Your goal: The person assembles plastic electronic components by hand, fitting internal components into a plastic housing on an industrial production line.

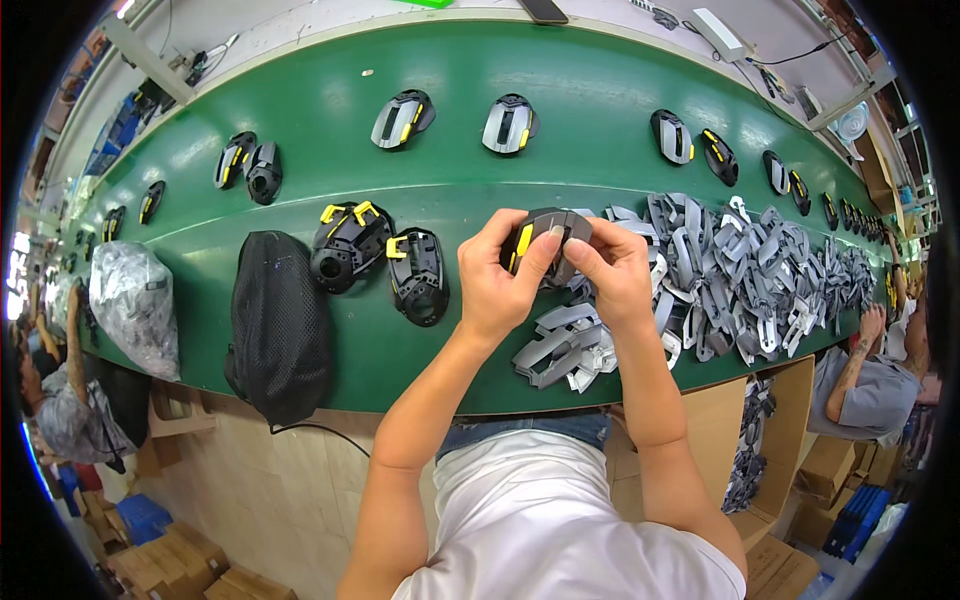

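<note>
Both hands hold a black plastic housing with a yellow strip (549, 222) above the green table, close to the middle of the view. My left hand (497, 278) grips its left side, and my right hand (613, 270) grips its right. Both thumbs press on the face turned toward me; the fingers behind it are partly hidden. Left of my hands lie two similar black housings with yellow clips, a wider one (352, 246) and a narrower one (419, 277). A large heap of grey plastic covers (715, 265) spreads to the right, some just below my right hand.
A black mesh bag (280, 320) and a clear plastic bag (133, 305) lie at left on the green table (450, 180). Farther back sit several housings with grey covers, including one (510, 124). An open cardboard box (715, 420) stands at the near right. People sit at both sides.
</note>
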{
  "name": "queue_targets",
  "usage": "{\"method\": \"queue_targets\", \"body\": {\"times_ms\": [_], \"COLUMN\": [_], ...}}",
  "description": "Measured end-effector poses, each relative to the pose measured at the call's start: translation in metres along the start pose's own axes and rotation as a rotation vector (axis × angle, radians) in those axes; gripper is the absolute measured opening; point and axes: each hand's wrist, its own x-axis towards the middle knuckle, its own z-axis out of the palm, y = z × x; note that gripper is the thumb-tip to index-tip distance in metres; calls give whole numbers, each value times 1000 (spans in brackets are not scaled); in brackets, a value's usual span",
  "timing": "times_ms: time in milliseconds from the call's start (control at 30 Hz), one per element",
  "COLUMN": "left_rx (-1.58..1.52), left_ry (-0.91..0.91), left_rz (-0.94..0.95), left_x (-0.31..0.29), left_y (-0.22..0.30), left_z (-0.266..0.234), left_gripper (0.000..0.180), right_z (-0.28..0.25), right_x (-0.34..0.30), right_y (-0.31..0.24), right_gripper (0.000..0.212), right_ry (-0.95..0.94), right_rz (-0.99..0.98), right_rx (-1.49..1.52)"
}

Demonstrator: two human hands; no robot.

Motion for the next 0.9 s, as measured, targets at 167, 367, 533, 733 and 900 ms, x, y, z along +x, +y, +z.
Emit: {"method": "queue_targets", "body": {"times_ms": [167,367,533,733,900], "left_rx": [-20,40,141,-212,-156], "left_ry": [-39,-141,-243,-316,-157], "left_rz": [-15,-5,-91,-375,-309], "left_x": [0,1,4,15,10], "left_y": [4,0,6,4,11], "left_z": [3,1,-6,-31,-16], "left_gripper": [24,24,33,46,35], "right_z": [-3,-11,-10,-4,-3], "right_x": [-1,-2,-10,-6,-4], "right_y": [3,3,-6,-10,-12], "right_gripper": [25,26,23,30,31], "right_ry": [21,8,43,-71,-106], "right_rz": [-2,27,-212,-840,-805], "right_rx": [54,43,-232,-1056,-979]}}
